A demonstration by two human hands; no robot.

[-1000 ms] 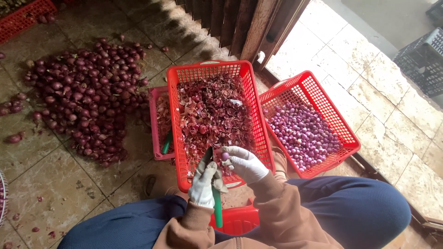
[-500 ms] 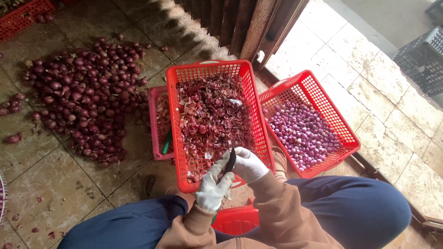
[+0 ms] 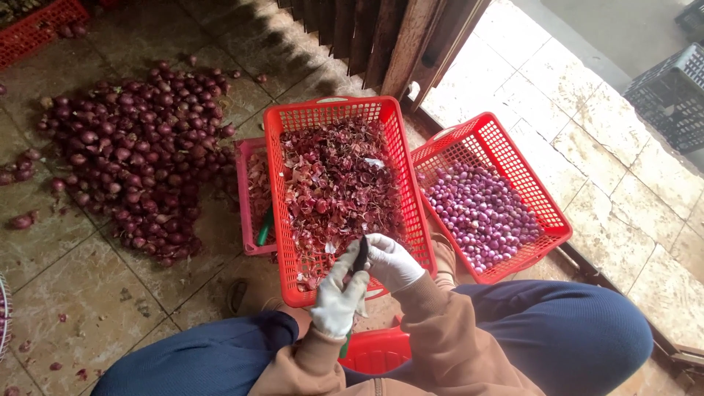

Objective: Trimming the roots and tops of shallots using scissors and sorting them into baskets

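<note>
A worn tiled floor (image 3: 88, 293) fills the frame, with a heap of unpeeled red onions (image 3: 132, 154) at upper left. Low in the centre, the gloved left hand (image 3: 339, 293) and right hand (image 3: 392, 262) pinch one small onion (image 3: 361, 257) together, over the basket of peelings (image 3: 337, 183). It looks firm, light, and slippery under loose papery skin. Peeled onions (image 3: 480, 213) fill the right basket, close by.

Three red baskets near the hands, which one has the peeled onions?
The right-hand red basket, tilted beside the middle one: it holds smooth, pale purple peeled onions. The middle basket holds dry skins; the small one at its left holds scraps.
</note>
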